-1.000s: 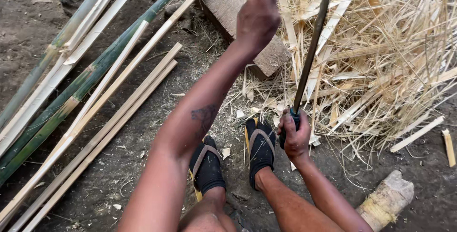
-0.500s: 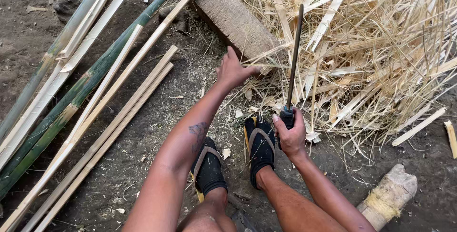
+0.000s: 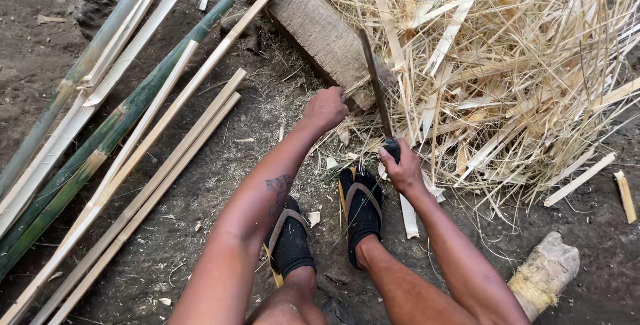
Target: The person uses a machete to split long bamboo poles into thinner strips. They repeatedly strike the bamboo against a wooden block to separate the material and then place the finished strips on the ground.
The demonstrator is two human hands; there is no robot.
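My right hand (image 3: 402, 168) grips the dark handle of a long knife (image 3: 375, 86), whose blade points up and away over the pile of pale bamboo shavings (image 3: 507, 65). My left hand (image 3: 325, 108) is closed on a thin bamboo strip (image 3: 359, 85) at the near end of a worn wooden block (image 3: 313, 25). Both feet in dark socks and sandals (image 3: 360, 208) rest on the dirt just below the hands.
Long split bamboo slats (image 3: 167, 158) and green bamboo poles (image 3: 113, 132) lie diagonally on the left. A short log stump (image 3: 543, 272) sits at lower right. A small cut bamboo piece (image 3: 625, 195) lies at the far right on dark soil.
My left hand came down from high over the block to its near end and closed on a strip. The knife tilted from leaning right to leaning slightly left.
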